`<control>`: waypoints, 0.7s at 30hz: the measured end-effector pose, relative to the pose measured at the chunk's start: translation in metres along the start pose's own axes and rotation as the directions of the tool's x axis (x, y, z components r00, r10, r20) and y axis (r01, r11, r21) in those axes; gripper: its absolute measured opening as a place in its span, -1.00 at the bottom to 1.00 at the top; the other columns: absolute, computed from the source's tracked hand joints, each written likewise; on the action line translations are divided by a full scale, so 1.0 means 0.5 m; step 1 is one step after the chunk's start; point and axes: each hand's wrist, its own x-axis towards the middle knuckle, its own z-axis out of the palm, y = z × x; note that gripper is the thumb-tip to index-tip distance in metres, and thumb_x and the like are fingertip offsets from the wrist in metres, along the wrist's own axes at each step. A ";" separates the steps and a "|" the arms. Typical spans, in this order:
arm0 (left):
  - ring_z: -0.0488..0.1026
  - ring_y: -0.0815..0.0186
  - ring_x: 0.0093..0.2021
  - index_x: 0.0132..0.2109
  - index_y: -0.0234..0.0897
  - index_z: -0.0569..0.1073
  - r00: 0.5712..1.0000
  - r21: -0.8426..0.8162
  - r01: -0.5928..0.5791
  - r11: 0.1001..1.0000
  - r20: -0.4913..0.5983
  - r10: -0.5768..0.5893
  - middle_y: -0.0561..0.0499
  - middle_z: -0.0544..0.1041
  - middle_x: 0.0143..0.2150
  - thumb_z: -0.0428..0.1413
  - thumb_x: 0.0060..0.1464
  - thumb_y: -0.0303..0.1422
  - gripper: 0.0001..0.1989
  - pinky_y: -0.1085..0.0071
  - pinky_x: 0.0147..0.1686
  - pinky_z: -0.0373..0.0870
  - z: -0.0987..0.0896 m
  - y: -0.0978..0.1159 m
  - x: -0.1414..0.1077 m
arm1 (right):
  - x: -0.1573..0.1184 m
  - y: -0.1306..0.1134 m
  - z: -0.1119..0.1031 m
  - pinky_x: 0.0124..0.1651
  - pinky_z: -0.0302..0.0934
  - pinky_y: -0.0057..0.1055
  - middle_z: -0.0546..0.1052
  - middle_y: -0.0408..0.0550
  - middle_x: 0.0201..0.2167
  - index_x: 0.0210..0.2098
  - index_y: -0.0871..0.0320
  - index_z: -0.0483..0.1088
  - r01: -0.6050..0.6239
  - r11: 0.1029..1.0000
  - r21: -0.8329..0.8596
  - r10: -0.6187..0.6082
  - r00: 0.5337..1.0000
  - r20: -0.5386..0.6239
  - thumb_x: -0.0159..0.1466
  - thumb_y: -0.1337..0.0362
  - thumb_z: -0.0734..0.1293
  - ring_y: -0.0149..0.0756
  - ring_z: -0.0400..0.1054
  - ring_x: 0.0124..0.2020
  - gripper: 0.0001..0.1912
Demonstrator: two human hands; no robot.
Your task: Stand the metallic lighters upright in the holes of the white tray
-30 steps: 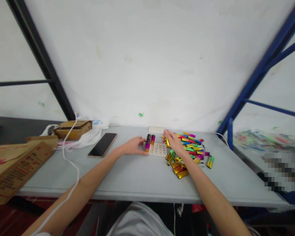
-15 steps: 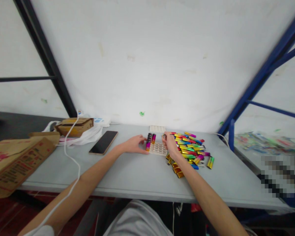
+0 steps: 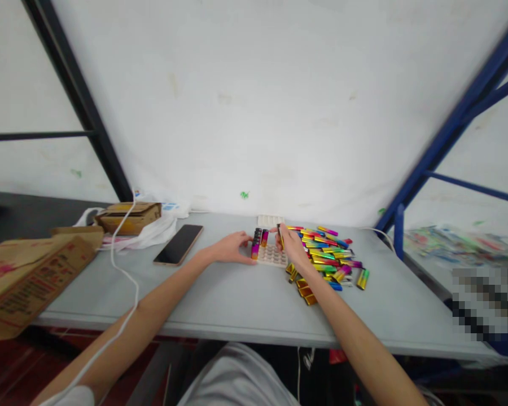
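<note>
A white tray with rows of round hollows (image 3: 273, 256) lies on the grey table. Upright purple-and-orange lighters with black tops (image 3: 256, 246) fill its left edge, and one more (image 3: 265, 239) stands beside them. My left hand (image 3: 235, 248) rests at the tray's left side, thumb and fingers apart, around the row's outer side. My right hand (image 3: 288, 245) is over the tray's right side, closed on a dark-and-gold lighter (image 3: 281, 237) held upright. A pile of shiny multicoloured lighters (image 3: 324, 254) lies right of the tray.
A second white tray (image 3: 271, 220) lies behind by the wall. Leftward are a phone (image 3: 178, 245), a small carton (image 3: 129, 217) on white plastic, a large cardboard box (image 3: 38, 276) and a white cable (image 3: 125, 272). A blue frame (image 3: 444, 132) rises at right.
My right hand has moved slightly left over the tray, and the lighter in it now shows upright. My left hand has barely moved.
</note>
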 end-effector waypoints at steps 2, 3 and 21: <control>0.44 0.12 -0.20 -0.02 -0.29 0.55 1.000 -0.009 -0.006 1.000 -0.004 0.006 -0.07 0.50 -0.18 0.28 -0.08 0.20 -0.31 0.29 -0.14 0.38 0.002 -0.003 0.000 | -0.002 -0.004 -0.005 -0.13 0.41 -0.07 0.67 0.07 -0.46 -0.23 -0.28 0.62 -0.051 0.999 -0.017 0.050 0.998 -0.030 0.16 -0.35 0.14 0.06 0.58 -0.01 -0.45; 0.45 0.12 -0.20 -0.02 -0.29 0.56 1.000 -0.013 -0.007 1.000 -0.005 0.007 -0.07 0.51 -0.18 0.28 -0.08 0.19 -0.31 0.29 -0.14 0.38 0.003 -0.004 0.001 | -0.003 -0.006 -0.008 -0.08 0.42 -0.07 0.68 0.08 -0.42 -0.22 -0.29 0.62 -0.068 0.998 -0.014 0.067 0.996 -0.054 0.17 -0.34 0.15 0.07 0.55 0.04 -0.47; 0.45 0.11 -0.18 0.00 -0.30 0.55 1.000 -0.007 0.000 1.000 0.006 0.000 -0.09 0.49 -0.17 0.29 -0.08 0.18 -0.30 0.27 -0.14 0.38 0.003 -0.003 0.001 | 0.001 -0.045 -0.009 -0.08 0.39 -0.21 0.66 0.04 -0.27 -0.16 0.01 0.57 0.111 0.966 -0.233 -0.110 0.994 0.021 0.46 -0.02 0.21 -0.07 0.56 -0.18 -0.64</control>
